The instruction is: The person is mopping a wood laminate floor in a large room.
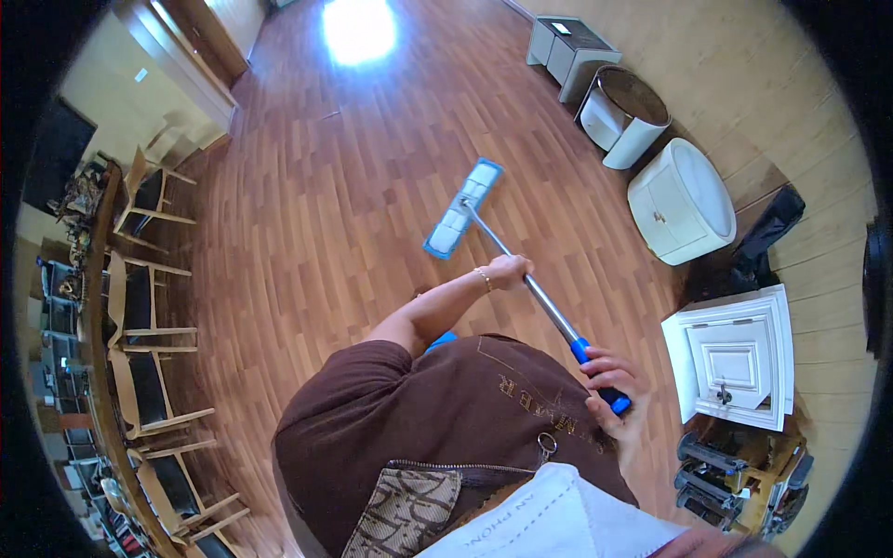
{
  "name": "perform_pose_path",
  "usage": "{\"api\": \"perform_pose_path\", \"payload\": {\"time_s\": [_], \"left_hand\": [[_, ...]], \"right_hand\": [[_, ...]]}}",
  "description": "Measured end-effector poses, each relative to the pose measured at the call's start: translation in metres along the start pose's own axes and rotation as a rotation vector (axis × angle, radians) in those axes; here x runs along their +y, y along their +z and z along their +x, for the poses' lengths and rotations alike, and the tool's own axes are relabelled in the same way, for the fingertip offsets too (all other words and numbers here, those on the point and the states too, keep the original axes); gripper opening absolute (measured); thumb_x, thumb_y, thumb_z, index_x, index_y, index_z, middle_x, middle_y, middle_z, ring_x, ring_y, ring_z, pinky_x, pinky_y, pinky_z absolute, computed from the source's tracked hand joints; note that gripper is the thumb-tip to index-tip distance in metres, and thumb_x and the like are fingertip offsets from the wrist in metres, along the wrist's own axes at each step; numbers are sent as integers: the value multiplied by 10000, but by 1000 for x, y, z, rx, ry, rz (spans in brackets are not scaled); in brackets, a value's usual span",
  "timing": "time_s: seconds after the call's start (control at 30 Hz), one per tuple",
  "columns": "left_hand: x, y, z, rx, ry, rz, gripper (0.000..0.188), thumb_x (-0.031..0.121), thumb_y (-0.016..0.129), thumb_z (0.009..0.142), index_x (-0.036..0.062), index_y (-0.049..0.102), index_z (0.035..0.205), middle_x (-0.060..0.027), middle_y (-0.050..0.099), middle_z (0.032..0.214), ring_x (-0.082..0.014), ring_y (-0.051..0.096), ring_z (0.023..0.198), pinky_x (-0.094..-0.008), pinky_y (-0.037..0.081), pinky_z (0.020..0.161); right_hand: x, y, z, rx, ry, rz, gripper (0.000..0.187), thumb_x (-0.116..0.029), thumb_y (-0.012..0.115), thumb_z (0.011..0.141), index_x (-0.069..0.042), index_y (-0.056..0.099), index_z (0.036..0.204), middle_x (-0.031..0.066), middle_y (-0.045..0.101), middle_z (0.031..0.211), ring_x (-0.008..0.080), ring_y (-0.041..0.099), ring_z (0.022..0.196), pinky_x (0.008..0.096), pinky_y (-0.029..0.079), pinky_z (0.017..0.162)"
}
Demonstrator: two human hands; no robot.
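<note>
Gleaming wood floor [326,214], chairs [139,307] alongside

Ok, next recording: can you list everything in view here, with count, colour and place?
flat mop: one, blue-edged head with pale pad, metal pole with blue grip, on the floor ahead
wooden floor: one, reddish-brown, with a bright glare patch at the far end
chairs: several, light wood with dark seats, in a row on the left
round cabinets: two, white, by the right wall
square cabinet: one, white, panelled door, on the right
grey unit: one, far right
left hand: one, fingers round the metal pole
right hand: one, closed on the blue grip
</note>
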State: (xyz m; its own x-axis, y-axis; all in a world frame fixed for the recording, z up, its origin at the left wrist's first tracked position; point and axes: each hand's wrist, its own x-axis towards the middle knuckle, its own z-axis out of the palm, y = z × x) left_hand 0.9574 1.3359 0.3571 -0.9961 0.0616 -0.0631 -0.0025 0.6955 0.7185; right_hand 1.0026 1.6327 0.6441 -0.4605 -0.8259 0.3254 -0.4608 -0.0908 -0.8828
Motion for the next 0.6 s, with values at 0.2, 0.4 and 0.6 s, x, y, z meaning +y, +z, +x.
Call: {"api": "perform_pose_path", "payload": {"time_s": [0.2, 0.4, 0.6], "left_hand": [[21, -22, 13, -32, -70, 109, 146, 221, 588, 711, 142, 595, 835, -88, 616, 935, -317, 608, 950, -452, 492, 708], [-11, -46, 5, 113, -181, 67, 89, 173, 597, 721, 153, 609, 807, -62, 644, 884, -316, 642, 887, -445, 505, 712], [-87, -84, -33, 259, -351, 150, 110, 124, 626, 754, 137, 610, 862, -87, 657, 870, -328, 646, 867, -451, 515, 709]], "right_hand": [[0, 25, 19, 275, -59, 61, 256, -240, 709, 772, -15, 609, 699, 160, 660, 783, 342, 640, 885, 449, 487, 825], [7, 35, 67, 209, -48, 94, 141, -128, 656, 692, -10, 582, 670, 152, 651, 761, 326, 633, 869, 417, 485, 809], [23, 61, 148, -299, -128, 31, 164, -172, 691, 745, -36, 601, 742, 139, 652, 850, 338, 626, 924, 439, 478, 855]]}}
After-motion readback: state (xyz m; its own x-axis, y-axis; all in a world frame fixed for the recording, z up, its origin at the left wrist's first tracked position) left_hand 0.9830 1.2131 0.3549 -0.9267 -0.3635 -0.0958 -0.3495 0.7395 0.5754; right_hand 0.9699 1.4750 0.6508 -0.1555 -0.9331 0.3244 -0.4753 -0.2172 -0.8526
